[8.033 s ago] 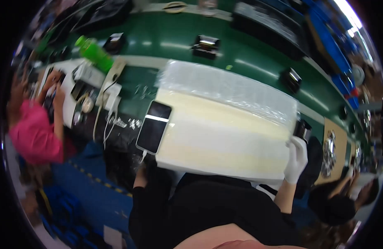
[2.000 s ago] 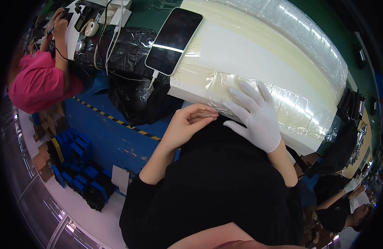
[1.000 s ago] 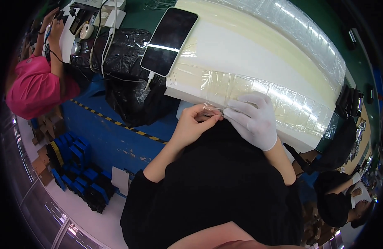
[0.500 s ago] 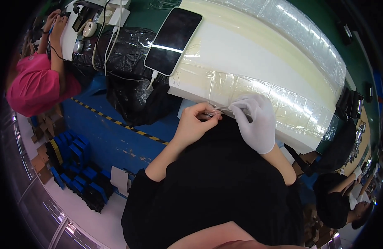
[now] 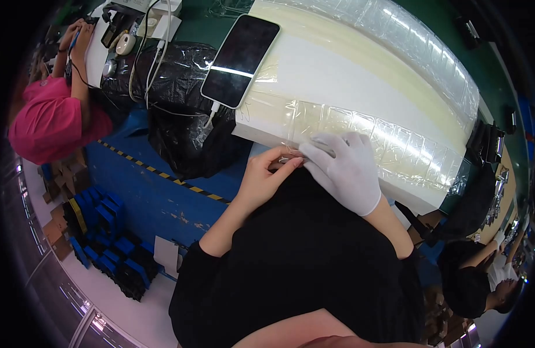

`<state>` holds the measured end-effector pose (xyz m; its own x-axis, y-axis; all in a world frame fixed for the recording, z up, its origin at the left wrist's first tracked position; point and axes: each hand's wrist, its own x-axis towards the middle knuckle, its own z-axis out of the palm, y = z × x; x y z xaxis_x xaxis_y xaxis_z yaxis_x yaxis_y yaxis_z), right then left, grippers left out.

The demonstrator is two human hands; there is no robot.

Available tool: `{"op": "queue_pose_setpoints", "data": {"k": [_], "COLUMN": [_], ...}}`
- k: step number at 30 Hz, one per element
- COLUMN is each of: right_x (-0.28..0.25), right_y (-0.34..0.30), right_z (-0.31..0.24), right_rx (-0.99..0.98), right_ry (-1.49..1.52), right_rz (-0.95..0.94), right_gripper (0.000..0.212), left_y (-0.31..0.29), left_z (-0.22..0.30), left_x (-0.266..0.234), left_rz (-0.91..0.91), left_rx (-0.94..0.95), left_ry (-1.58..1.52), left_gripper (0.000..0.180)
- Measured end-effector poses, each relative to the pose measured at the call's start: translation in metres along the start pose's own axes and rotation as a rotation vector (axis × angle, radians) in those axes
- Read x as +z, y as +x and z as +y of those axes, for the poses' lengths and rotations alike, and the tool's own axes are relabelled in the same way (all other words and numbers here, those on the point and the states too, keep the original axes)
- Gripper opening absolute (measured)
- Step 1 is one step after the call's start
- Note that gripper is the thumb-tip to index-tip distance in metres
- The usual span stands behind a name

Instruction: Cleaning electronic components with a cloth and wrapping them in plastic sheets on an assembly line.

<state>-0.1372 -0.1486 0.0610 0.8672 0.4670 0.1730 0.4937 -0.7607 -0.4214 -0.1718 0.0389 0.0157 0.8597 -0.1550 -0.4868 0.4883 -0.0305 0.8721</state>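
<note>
Left hand (image 5: 264, 180), bare: fingers curled, thumb and forefinger tips nearly together at the slab's near edge, toward its near-left corner. Right hand (image 5: 346, 177), white-gloved: fingers bent and slightly parted, lying over the near edge, thumb-side tips right beside the left hand's tips. Cannot tell whether either hand pinches anything (the spot is small and the film see-through). The near clear strip (image 5: 395, 142), creased into segments, lies along the near edge of the white slab (image 5: 337, 69), its left part under or just beside the gloved fingers. A far clear strip (image 5: 424, 49), similarly creased, runs along the far edge. The phone (image 5: 242, 58), dark screen up, lies at the slab's left edge, white cable (image 5: 211, 119) plugged into its lower end. Containers: black plastic bag (image 5: 192, 136) beyond the left edge, contents hidden; cardboard boxes (image 5: 57, 239) on the floor at far left, insides not visible. Writing: a small dark pen mark (image 5: 243, 112) at the slab's near-left corner, too small to read. Green table (image 5: 201, 26) shows past the slab's left edge. Co-worker in a pink shirt (image 5: 55, 124) sits off to the left.
</note>
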Motion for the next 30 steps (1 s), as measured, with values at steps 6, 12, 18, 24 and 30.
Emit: {"op": "queue_pose_setpoints", "data": {"k": [6, 12, 18, 24, 30], "right_x": [0.013, 0.022, 0.013, 0.003, 0.017], "right_y": [-0.007, -0.010, -0.004, 0.012, 0.003], "right_z": [0.009, 0.009, 0.008, 0.006, 0.017], "right_rx": [-0.066, 0.039, 0.225, -0.031, 0.207], "right_ry": [0.165, 0.283, 0.258, 0.178, 0.332], "right_rz": [0.032, 0.087, -0.011, 0.036, 0.119], "right_gripper": [0.015, 0.013, 0.010, 0.010, 0.010], "left_y": [-0.002, 0.002, 0.001, 0.001, 0.000], "left_z": [-0.006, -0.023, -0.029, -0.023, -0.016], "left_x": [-0.002, -0.005, 0.002, -0.002, 0.000], "left_rz": [0.040, 0.052, 0.061, 0.077, -0.015], "left_rx": [0.216, 0.378, 0.445, 0.342, 0.391], "left_ry": [0.301, 0.325, 0.270, 0.258, 0.170], "left_gripper": [0.011, 0.009, 0.008, 0.009, 0.010]}}
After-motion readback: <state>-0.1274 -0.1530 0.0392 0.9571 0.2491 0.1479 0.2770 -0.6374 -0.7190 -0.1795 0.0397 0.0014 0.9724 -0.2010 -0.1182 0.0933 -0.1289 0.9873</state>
